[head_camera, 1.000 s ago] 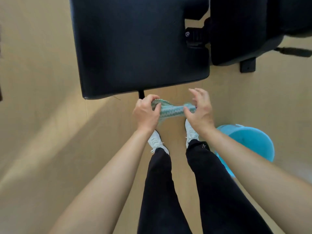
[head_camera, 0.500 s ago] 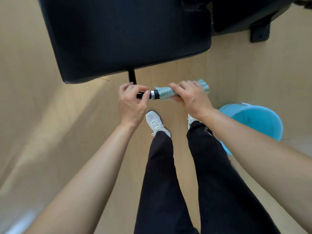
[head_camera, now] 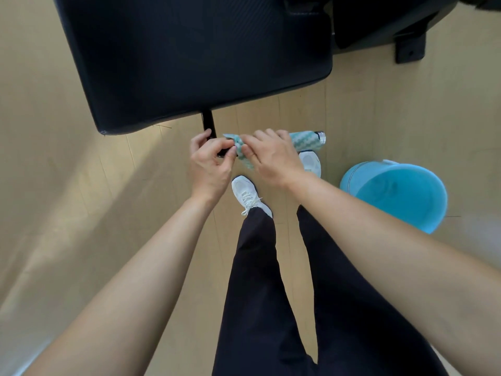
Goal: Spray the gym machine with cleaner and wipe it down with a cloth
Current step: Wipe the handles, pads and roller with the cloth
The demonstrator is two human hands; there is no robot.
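The gym machine's black pad (head_camera: 189, 58) fills the top of the view. Below its near edge a thin black post (head_camera: 208, 122) carries a short handle bar with a chrome end (head_camera: 321, 137). A teal and white cloth (head_camera: 306, 141) is wrapped round this bar. My right hand (head_camera: 271, 156) lies over the cloth and grips it against the bar. My left hand (head_camera: 211, 164) is closed on the bar's black left end, its thumb and forefinger touching the cloth's corner. No spray bottle is in view.
A blue bucket (head_camera: 349, 177) stands on the pale wooden floor at the right, close to my right foot. My white shoes (head_camera: 248, 195) and dark trousers are below the hands. A second black pad and a bracket (head_camera: 409, 48) sit at the top right.
A second ago both hands held the cloth twisted between them. It then went round the handle bar. My right hand has since moved left along the bar, close to my left hand.
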